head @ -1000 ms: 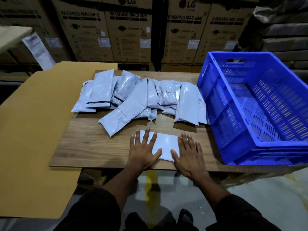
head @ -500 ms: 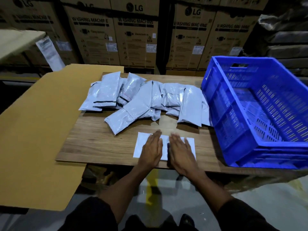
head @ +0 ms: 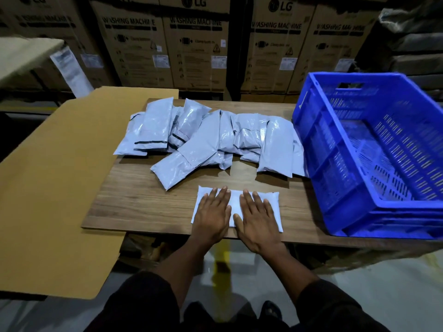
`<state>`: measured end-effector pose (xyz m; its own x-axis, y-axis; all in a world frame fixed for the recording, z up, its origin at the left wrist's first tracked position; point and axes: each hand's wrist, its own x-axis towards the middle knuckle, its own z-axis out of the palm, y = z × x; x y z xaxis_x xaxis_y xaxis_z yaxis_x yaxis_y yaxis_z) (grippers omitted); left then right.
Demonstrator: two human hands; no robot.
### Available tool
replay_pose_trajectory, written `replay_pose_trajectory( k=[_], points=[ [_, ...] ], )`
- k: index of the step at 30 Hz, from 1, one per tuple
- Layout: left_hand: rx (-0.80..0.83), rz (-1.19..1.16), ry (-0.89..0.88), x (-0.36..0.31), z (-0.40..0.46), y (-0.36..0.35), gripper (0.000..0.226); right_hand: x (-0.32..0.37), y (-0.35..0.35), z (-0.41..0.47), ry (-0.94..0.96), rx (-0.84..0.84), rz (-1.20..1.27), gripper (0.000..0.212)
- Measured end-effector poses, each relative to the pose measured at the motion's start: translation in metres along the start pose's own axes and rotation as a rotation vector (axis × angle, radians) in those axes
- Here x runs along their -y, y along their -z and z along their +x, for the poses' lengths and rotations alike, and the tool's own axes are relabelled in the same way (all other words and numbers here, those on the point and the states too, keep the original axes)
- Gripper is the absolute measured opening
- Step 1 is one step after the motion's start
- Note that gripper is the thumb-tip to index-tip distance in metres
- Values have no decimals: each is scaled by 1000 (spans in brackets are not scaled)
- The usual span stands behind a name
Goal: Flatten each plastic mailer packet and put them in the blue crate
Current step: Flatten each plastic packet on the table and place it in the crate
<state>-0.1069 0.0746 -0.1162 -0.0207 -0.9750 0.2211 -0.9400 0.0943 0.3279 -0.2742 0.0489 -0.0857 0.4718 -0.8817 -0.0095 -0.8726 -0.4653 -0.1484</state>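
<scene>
Pale grey plastic is seen under both hands: one mailer packet lies flat near the front edge of the wooden counter. The left hand is pressed palm-down on the packet's left part, its fingers straight and held together. The right hand is pressed on the right part, its fingers straight and slightly spread. Nothing is gripped by either hand. Behind the packet, a loose pile of mailer packets is heaped across the middle of the counter, some overlapping, several marked by a dark strip. The blue crate is set on the counter's right end, just beside the pile; its slotted floor is seen. A sheet of brown cardboard is laid to the left, its edge beneath the counter top. Printed washing-machine cartons are stacked behind.
</scene>
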Motion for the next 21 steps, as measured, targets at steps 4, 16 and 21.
replay_pose_trajectory(
  k=[4,16,21],
  points=[
    [31,89,91,1,1,7,60,-11,1,-4,-48,13,-27,70],
    [33,-28,320,-4,7,34,75,-50,32,-15,-208,136,-40,71],
    [-44,-546,274,-33,13,31,54,-8,20,5,164,72,-62,73]
  ],
)
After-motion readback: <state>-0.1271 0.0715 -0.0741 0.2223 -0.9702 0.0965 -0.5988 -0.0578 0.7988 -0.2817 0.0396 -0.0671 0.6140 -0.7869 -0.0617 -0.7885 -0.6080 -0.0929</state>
